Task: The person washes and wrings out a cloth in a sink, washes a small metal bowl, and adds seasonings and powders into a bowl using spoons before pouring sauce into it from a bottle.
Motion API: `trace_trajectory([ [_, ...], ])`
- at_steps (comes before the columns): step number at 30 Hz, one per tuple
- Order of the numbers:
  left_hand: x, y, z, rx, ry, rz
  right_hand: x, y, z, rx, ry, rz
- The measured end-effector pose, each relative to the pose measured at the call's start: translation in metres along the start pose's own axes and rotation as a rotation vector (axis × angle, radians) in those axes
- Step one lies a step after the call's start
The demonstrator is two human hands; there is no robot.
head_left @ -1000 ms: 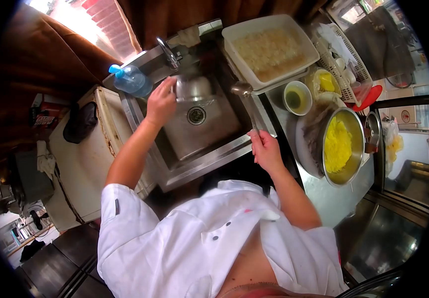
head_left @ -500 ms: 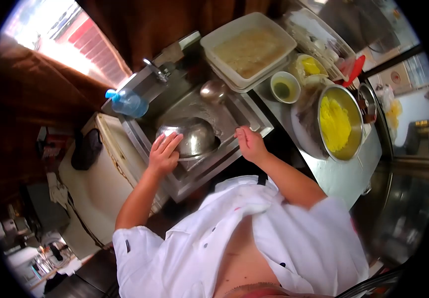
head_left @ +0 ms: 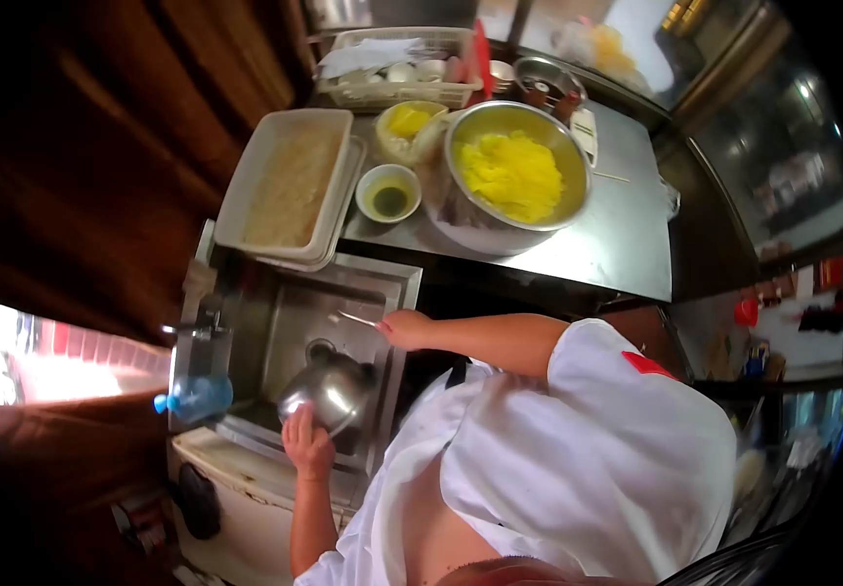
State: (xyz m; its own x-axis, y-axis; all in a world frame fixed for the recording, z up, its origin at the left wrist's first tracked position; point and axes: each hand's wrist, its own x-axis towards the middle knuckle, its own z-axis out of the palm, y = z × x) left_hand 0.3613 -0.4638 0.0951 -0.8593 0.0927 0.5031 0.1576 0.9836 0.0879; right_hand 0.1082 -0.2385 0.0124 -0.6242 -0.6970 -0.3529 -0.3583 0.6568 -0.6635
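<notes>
A shiny metal bowl (head_left: 332,389) lies in the steel sink (head_left: 397,293). My left hand (head_left: 307,442) rests against the bowl's near left side, fingers extended over its edge. Over the sink's right rim, my right hand (head_left: 405,329) is closed on a thin metal utensil (head_left: 355,318) that points left over the basin; its far end looks like a small spoon, though blurred. The faucet (head_left: 197,330) and a blue-tinted plastic bottle (head_left: 202,397) are at the sink's left edge.
Beyond the sink are a rectangular plastic tub (head_left: 290,186), a small cup of liquid (head_left: 388,195) and a large steel bowl of yellow food (head_left: 514,176) on a metal counter (head_left: 627,215). Behind stands a basket (head_left: 397,90) of dishes; brown curtains (head_left: 99,195) hang at left.
The view has turned toward the counter on the right. The utensil in my right hand now shows clearly. A ladle-like round metal piece seen earlier in the sink no longer shows.
</notes>
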Motion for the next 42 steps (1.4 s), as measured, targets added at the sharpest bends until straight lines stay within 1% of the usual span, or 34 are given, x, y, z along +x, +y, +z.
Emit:
trace_trajectory([
  [1, 0.005, 0.001, 0.0, -0.009, -0.05, 0.058, -0.01, -0.01, -0.016, -0.042, -0.121, 0.071],
  [4, 0.012, -0.009, 0.003, 0.063, 0.005, -0.072, -0.03, -0.008, -0.02, 0.174, 0.163, -0.099],
  [5, 0.011, -0.01, 0.009, 0.082, 0.028, -0.105, -0.036, -0.008, -0.021, 0.21, 0.189, -0.102],
  [8, 0.007, -0.002, 0.03, -0.001, -0.108, -0.085, -0.049, 0.014, -0.025, 0.235, 0.164, -0.037],
  [9, 0.012, -0.003, 0.026, 0.078, -0.103, -0.077, -0.055, 0.017, -0.029, 0.26, 0.224, -0.061],
  [12, 0.023, 0.015, 0.02, 0.16, -0.042, -0.136, -0.079, 0.03, -0.047, 0.394, 0.277, -0.069],
  [13, 0.018, 0.02, 0.034, 0.189, -0.034, -0.094, -0.096, 0.03, -0.058, 0.466, 0.251, -0.043],
  [14, 0.012, 0.02, 0.038, 0.177, -0.054, -0.102, -0.114, 0.031, -0.073, 0.532, 0.227, -0.021],
  [16, 0.02, 0.031, 0.038, 0.158, -0.096, -0.122, -0.139, 0.052, -0.089, 0.622, 0.201, -0.004],
  [17, 0.024, 0.033, 0.038, 0.185, -0.062, -0.287, -0.15, 0.068, -0.091, 0.648, 0.198, -0.006],
  [18, 0.022, 0.035, 0.037, 0.217, -0.045, -0.341, -0.163, 0.082, -0.092, 0.676, 0.189, -0.007],
  [19, 0.019, 0.043, 0.041, 0.235, -0.05, -0.306, -0.18, 0.092, -0.099, 0.799, 0.146, 0.088],
  [20, 0.017, 0.054, 0.046, 0.252, -0.057, -0.272, -0.199, 0.106, -0.108, 0.848, 0.132, 0.12],
  [22, 0.022, 0.075, 0.048, 0.24, -0.109, -0.31, -0.241, 0.134, -0.127, 0.954, 0.102, 0.187],
  [23, 0.025, 0.08, 0.048, 0.236, -0.14, -0.325, -0.26, 0.153, -0.13, 0.946, 0.167, 0.143],
  [24, 0.015, 0.067, 0.061, 0.253, -0.023, -0.529, -0.281, 0.17, -0.136, 1.019, 0.148, 0.191],
  [26, -0.013, 0.034, 0.072, 0.321, 0.125, -0.719, -0.325, 0.2, -0.149, 1.112, 0.22, 0.221],
  [29, 0.003, 0.021, 0.077, 0.016, 0.641, -1.692, -0.382, 0.246, -0.156, 1.19, 0.28, 0.331],
  [30, 0.002, 0.023, 0.077, -0.211, 0.605, -1.816, -0.402, 0.256, -0.159, 1.192, 0.321, 0.368],
  [32, -0.005, 0.017, 0.079, -0.696, 0.521, -2.033, -0.433, 0.281, -0.153, 1.255, 0.381, 0.364],
  [33, -0.033, -0.026, 0.095, -1.036, 0.193, -1.883, -0.446, 0.291, -0.149, 1.3, 0.415, 0.36],
  [34, -0.019, -0.02, 0.094, -1.319, 0.361, -2.337, -0.46, 0.299, -0.15, 1.333, 0.434, 0.352],
  [36, -0.008, 0.022, 0.097, -1.281, 0.575, -2.384, -0.483, 0.312, -0.15, 1.407, 0.48, 0.337],
  [38, -0.005, 0.056, 0.1, -1.32, 0.627, -2.51, -0.498, 0.322, -0.146, 1.481, 0.572, 0.327],
  [39, -0.011, 0.07, 0.104, -1.303, 0.603, -2.484, -0.507, 0.324, -0.148, 1.484, 0.61, 0.325],
  [41, -0.01, 0.089, 0.11, -1.28, 0.723, -2.369, -0.523, 0.327, -0.15, 1.468, 0.675, 0.333],
  [42, -0.006, 0.098, 0.112, -1.279, 0.779, -2.306, -0.532, 0.328, -0.151, 1.481, 0.668, 0.334],
])
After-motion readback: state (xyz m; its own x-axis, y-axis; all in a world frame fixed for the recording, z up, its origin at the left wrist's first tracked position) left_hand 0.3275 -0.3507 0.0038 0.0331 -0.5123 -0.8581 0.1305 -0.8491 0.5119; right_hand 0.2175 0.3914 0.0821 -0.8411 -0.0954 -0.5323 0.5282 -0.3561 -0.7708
